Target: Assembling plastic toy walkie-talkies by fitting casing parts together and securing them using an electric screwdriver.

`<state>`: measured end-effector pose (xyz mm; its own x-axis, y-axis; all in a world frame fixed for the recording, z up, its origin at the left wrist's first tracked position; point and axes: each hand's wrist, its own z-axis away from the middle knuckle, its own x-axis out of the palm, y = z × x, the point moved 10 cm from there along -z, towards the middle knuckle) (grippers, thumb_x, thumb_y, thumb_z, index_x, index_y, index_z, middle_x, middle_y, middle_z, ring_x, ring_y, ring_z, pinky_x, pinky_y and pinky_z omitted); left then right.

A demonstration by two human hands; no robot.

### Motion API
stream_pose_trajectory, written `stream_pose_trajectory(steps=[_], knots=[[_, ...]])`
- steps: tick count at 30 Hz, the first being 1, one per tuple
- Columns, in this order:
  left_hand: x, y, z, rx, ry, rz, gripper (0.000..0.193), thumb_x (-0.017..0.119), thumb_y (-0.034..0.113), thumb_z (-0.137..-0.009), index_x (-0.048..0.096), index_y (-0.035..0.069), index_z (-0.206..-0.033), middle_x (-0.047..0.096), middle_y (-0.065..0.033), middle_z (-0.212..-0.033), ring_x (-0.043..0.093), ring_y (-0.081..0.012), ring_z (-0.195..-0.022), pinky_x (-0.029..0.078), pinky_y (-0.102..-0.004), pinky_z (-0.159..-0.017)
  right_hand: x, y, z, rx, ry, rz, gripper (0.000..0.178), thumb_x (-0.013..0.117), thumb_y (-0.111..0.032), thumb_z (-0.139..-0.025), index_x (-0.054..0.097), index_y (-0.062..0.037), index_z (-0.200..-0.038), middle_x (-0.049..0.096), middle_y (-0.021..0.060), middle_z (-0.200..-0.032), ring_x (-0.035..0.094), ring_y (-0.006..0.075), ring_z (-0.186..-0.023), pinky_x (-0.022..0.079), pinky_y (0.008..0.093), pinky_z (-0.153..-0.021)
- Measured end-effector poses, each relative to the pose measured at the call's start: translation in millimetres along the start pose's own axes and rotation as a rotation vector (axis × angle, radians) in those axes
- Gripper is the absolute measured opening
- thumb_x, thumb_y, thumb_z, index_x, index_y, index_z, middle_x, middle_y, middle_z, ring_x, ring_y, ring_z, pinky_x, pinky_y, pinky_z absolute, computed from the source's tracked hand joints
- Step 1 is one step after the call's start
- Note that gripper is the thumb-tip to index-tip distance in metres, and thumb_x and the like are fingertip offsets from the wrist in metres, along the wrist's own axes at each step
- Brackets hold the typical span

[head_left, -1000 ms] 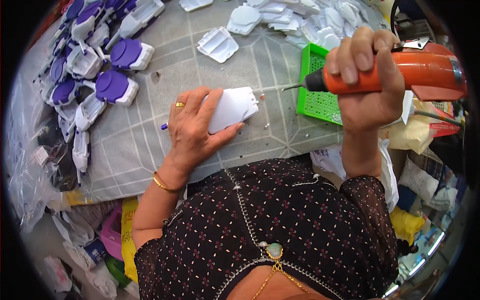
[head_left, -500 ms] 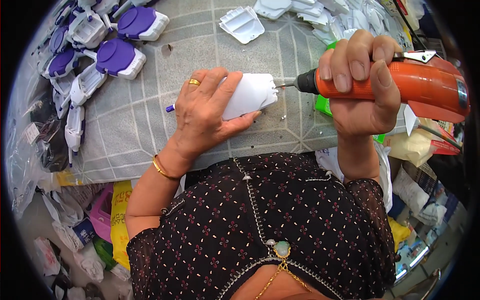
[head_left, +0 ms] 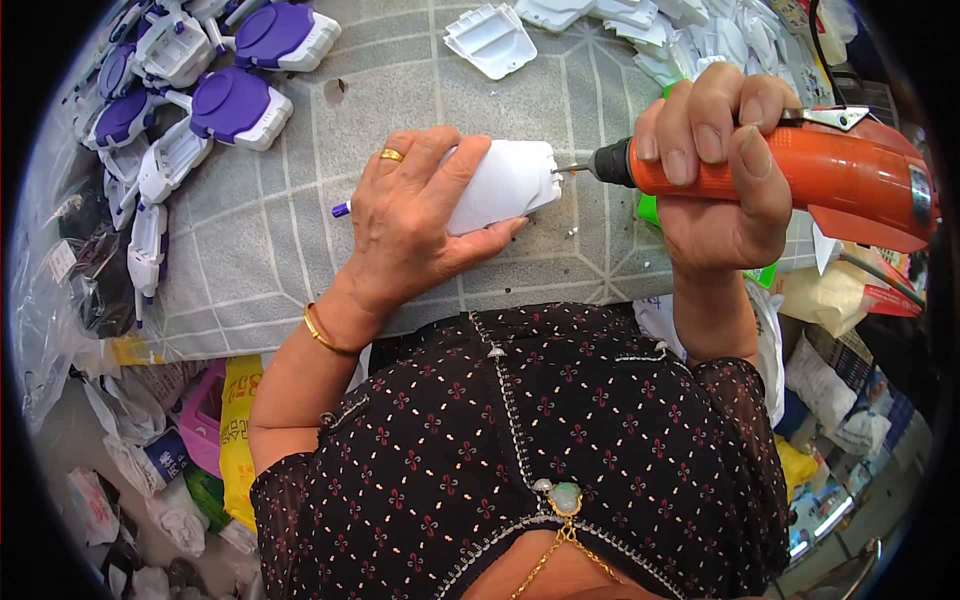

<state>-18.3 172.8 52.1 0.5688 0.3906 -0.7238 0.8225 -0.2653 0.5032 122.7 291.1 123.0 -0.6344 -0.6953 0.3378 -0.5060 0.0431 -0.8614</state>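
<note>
My left hand (head_left: 415, 205) is closed around a white plastic housing (head_left: 508, 185), thumb along its near edge and fingers over its far side. A purple-and-white tip (head_left: 341, 210) pokes out to the left of that hand. My right hand (head_left: 715, 165) grips an orange electric screwdriver (head_left: 830, 175), which lies level and points left. Its thin bit (head_left: 572, 168) reaches the notched right end of the housing. Whether a screw sits at the bit's tip is too small to tell.
Purple-and-white plastic assemblies (head_left: 235, 105) are heaped at the far left. A white cover piece (head_left: 491, 42) lies at the far middle, beside a pile of white parts (head_left: 690, 35). Something bright green (head_left: 648, 208) shows behind my right hand. Bags (head_left: 240, 440) lie below the table edge.
The housing has turned slightly in my left hand, its right end shifting a little away from me and rightward. The screwdriver stays nearly in place, its bit still at that end.
</note>
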Motion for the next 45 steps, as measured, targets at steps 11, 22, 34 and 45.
stream_pose_trajectory(steps=[11, 22, 34, 45], knots=[[2.7, 1.4, 0.6, 0.005, -0.007, -0.014, 0.065, 0.092, 0.027, -0.064, 0.069, 0.000, -0.119, 0.068, -0.0148, -0.108, 0.066, -0.0334, -0.093, 0.056, -0.0410, -0.081, 7.4, 10.3, -2.9, 0.007, -0.081, 0.134, 0.016, 0.057, -0.020, -0.098, 0.044, -0.0137, -0.092, 0.050, 0.0024, -0.079, 0.051, 0.0139, -0.062, 0.048, 0.0368, -0.069], [4.3, 9.5, -1.8, 0.082, -0.010, -0.108, 0.065, 0.087, 0.036, -0.070, 0.066, 0.000, -0.120, 0.063, -0.0129, -0.110, 0.062, -0.0308, -0.093, 0.055, -0.0399, -0.079, 24.6, 20.1, -7.6, 0.037, -0.138, 0.107, 0.023, 0.061, -0.015, -0.095, 0.040, -0.0121, -0.086, 0.046, 0.0023, -0.071, 0.046, 0.0108, -0.056, 0.046, 0.0316, -0.059], [-4.4, 15.8, -6.1, 0.007, 0.014, -0.028, 0.064, 0.086, 0.036, -0.071, 0.062, 0.001, -0.119, 0.064, -0.0147, -0.108, 0.063, -0.0355, -0.095, 0.054, -0.0431, -0.081, 5.1, -47.0, -25.7, -0.177, -0.088, 0.007, 0.022, 0.061, -0.019, -0.099, 0.043, -0.0100, -0.090, 0.051, 0.0038, -0.080, 0.053, 0.0132, -0.067, 0.049, 0.0321, -0.070], [-123.9, -15.0, 63.8, -0.377, 0.208, 0.175, 0.058, 0.088, 0.028, -0.072, 0.069, -0.001, -0.120, 0.071, -0.0144, -0.109, 0.068, -0.0279, -0.101, 0.054, -0.0389, -0.092, -8.2, -67.7, 26.5, -0.599, 0.323, 1.230, 0.057, 0.066, -0.003, -0.092, 0.047, 0.0024, -0.145, 0.055, 0.0160, -0.144, 0.053, 0.0279, -0.133, 0.040, 0.0407, -0.110]])
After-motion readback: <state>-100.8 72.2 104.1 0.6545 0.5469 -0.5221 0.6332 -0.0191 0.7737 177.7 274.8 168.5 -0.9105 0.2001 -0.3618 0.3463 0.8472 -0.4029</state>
